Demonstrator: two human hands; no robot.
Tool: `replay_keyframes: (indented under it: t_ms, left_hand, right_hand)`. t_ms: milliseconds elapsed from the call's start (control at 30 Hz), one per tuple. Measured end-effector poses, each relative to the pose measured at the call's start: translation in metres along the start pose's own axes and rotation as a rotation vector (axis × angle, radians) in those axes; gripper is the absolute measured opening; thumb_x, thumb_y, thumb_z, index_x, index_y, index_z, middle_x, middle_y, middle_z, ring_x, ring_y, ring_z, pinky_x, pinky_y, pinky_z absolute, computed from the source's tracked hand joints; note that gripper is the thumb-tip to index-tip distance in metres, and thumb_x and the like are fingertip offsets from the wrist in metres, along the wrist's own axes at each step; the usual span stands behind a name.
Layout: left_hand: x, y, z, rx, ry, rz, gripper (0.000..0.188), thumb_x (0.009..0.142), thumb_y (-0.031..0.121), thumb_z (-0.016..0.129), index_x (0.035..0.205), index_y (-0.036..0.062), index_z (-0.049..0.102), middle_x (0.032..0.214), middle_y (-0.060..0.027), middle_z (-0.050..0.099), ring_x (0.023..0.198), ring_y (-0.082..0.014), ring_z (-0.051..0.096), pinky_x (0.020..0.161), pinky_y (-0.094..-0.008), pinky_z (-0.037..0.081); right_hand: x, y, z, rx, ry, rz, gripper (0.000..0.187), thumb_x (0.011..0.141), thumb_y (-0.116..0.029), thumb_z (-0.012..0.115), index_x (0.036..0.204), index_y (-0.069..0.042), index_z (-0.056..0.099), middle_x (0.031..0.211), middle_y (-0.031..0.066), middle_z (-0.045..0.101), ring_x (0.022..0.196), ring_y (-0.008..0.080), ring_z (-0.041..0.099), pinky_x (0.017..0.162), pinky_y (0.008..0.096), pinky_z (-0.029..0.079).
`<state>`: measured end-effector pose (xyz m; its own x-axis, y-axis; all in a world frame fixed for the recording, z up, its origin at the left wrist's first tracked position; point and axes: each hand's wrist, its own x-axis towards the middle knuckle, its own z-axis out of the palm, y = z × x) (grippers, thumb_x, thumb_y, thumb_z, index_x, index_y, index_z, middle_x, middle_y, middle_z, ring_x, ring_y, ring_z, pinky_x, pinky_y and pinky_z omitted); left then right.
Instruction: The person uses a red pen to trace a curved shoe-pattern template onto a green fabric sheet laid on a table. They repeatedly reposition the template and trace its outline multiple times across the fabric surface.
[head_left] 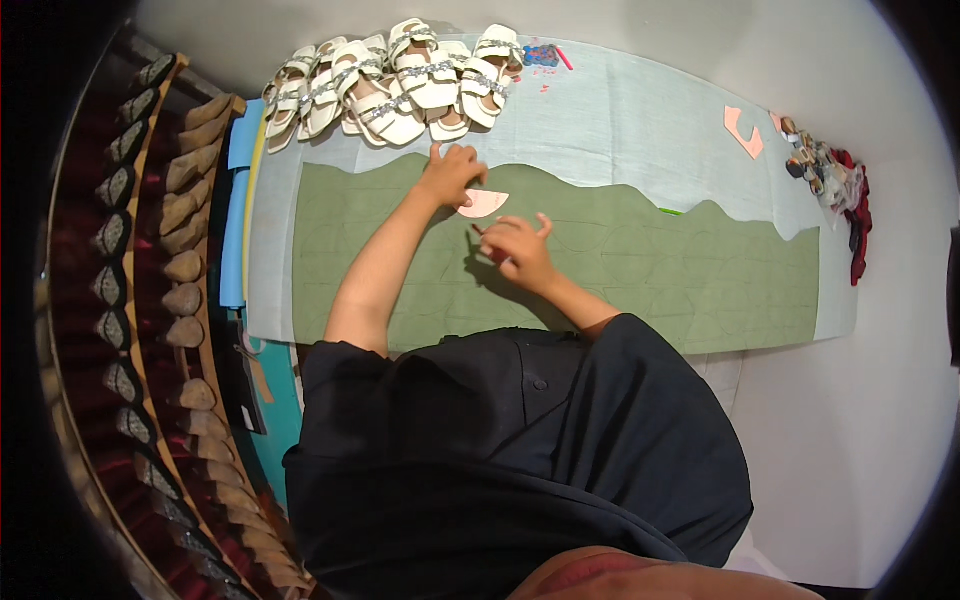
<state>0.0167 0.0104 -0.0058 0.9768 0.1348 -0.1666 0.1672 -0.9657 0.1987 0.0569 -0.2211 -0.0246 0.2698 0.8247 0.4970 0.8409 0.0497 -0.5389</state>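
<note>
A wide sheet of olive-green material [640,265] with a wavy far edge lies across the table, bearing thin drawn outlines. On its far left part rests a small pale-pink pattern piece [488,205], rounded along its near side. My left hand [452,180] holds this piece at its left end, fingers bent and the thumb on it. Just nearer, my right hand [518,252] is closed around a dark, thin pen-like tool [477,231], its tip close below the pattern piece. The fingers hide most of that tool, so its exact kind is unclear.
White sandals [375,95] with sparkling straps are heaped at the far left. Beside them sit a blue patch [541,56] and a pink stick [565,60]. Another pink cutout [743,133] and small bottles [803,165] lie far right. Shoe lasts [183,268] fill a rack on the left.
</note>
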Motion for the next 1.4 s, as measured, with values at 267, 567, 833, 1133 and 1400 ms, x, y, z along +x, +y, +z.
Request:
replay_keyframes:
  t_ms: [267, 567, 833, 1133, 1400]
  left_hand:
    - [0.036, -0.009, -0.01, 0.161, -0.161, -0.202, 0.132, 0.032, 0.035, 0.094, 0.144, 0.0286, 0.025, 0.155, -0.0175, 0.012, 0.144, -0.0367, 0.01, 0.108, -0.0663, 0.013]
    - [0.039, -0.012, -0.009, 0.142, -0.183, -0.219, 0.136, 0.039, 0.029, 0.092, 0.149, 0.0335, 0.013, 0.157, -0.0205, 0.007, 0.145, -0.0381, 0.004, 0.108, -0.0658, 0.012]
    - [0.036, -0.007, -0.013, 0.158, -0.166, -0.214, 0.135, 0.039, 0.03, 0.092, 0.149, 0.0337, 0.013, 0.156, -0.0203, 0.008, 0.145, -0.0383, 0.005, 0.108, -0.0663, 0.014]
    - [0.022, 0.006, -0.014, 0.187, -0.054, -0.23, 0.139, 0.036, 0.038, 0.094, 0.149, 0.0337, 0.014, 0.156, -0.0168, 0.011, 0.145, -0.0361, 0.006, 0.108, -0.0668, 0.015]
    - [0.009, 0.016, -0.012, 0.197, -0.018, -0.319, 0.136, 0.042, 0.037, 0.094, 0.15, 0.0337, 0.011, 0.157, -0.0146, 0.011, 0.146, -0.0357, 0.003, 0.107, -0.0682, 0.016]
  right_hand:
    - [0.026, -0.024, 0.065, -0.222, 0.098, -0.064, 0.031, 0.073, -0.021, 0.072, 0.101, -0.028, 0.064, 0.119, -0.0077, 0.061, 0.121, 0.0161, 0.05, 0.098, 0.0541, 0.012]
    - [0.037, -0.023, 0.081, -0.293, 0.11, 0.071, 0.027, 0.074, -0.018, 0.07, 0.099, -0.026, 0.063, 0.117, -0.0081, 0.06, 0.122, 0.0162, 0.049, 0.097, 0.0565, 0.013]
    - [0.043, -0.026, 0.083, -0.295, 0.142, 0.099, 0.018, 0.077, -0.019, 0.065, 0.095, -0.023, 0.063, 0.11, -0.0052, 0.061, 0.116, 0.0177, 0.051, 0.097, 0.0556, 0.013]
    - [0.012, -0.027, 0.04, -0.083, 0.06, 0.258, 0.027, 0.072, -0.008, 0.069, 0.095, -0.022, 0.065, 0.094, -0.0069, 0.068, 0.115, 0.0212, 0.052, 0.096, 0.0592, 0.013]
    - [0.004, 0.012, 0.014, -0.003, 0.123, 0.411, 0.009, 0.085, -0.022, 0.066, 0.093, -0.019, 0.069, 0.086, -0.0013, 0.068, 0.116, 0.0214, 0.052, 0.1, 0.0599, 0.012]
